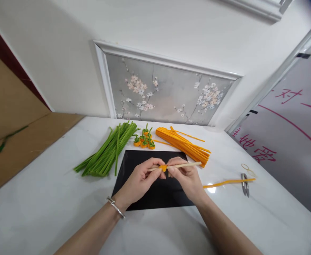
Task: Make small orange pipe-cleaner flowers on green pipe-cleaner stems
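Above the black mat (144,196), my left hand (144,176) and my right hand (185,176) meet around a thin wooden stick (191,164). An orange pipe cleaner coil (163,168) is wound on the stick between my fingertips. My left thumb and index finger pinch the stick's left part and touch the coil's edge. My right fingers are closed on the stick to the right of the coil. The stick's right end sticks out past my right hand. A loose orange pipe cleaner (228,182) lies right of my right forearm.
Green pipe cleaners (106,152) lie in a bundle at left, orange pipe cleaners (184,143) at back right. Several small orange-and-green pieces (144,140) sit between them. Small snips (245,186) lie at right near a rubber band (245,166). A cardboard box (19,141) borders the left.
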Available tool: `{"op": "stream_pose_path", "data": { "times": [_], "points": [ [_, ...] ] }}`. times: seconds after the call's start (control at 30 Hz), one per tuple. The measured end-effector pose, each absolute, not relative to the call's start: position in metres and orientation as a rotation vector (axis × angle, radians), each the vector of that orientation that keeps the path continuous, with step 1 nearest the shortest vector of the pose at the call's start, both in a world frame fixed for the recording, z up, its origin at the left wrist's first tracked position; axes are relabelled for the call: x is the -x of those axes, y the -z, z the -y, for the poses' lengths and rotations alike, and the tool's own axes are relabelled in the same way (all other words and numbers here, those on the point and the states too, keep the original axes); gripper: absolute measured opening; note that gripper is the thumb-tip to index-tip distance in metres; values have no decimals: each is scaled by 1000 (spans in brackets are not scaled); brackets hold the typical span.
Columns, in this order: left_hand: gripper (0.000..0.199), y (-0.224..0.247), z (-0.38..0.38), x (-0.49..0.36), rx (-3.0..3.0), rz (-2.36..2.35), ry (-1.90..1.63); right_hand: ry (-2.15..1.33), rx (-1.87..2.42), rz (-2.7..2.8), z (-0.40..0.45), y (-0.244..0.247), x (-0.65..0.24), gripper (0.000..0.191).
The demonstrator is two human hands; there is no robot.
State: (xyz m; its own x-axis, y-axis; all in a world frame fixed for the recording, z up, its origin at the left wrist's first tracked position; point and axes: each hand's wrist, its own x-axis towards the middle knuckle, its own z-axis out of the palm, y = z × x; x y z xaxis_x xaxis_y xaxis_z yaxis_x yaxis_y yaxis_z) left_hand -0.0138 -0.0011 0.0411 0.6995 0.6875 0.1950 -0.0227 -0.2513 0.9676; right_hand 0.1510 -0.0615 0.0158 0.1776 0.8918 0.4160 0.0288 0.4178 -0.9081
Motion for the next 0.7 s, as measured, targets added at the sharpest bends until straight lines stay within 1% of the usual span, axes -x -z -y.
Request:
{"op": "stream_pose_path", "data": {
  "times": [0.1,0.27,0.43,0.6,0.7],
  "points": [
    [18,-44,-3,18,-1655,-502,-627,-716,937,1324,63,-16,-153,5],
    [35,-37,-11,22,-1335,-497,-521,-828,894,1349,64,-15,-154,6],
    [22,-29,-13,19,-1222,-546,-450,-909,911,1369,63,-15,-154,14],
    [18,-30,-10,17,-1351,-553,-495,-959,1026,1306,64,-16,-151,21],
    [18,-34,-7,15,-1401,-549,-502,-910,1099,1331,65,-18,-152,21]
  ]
}}
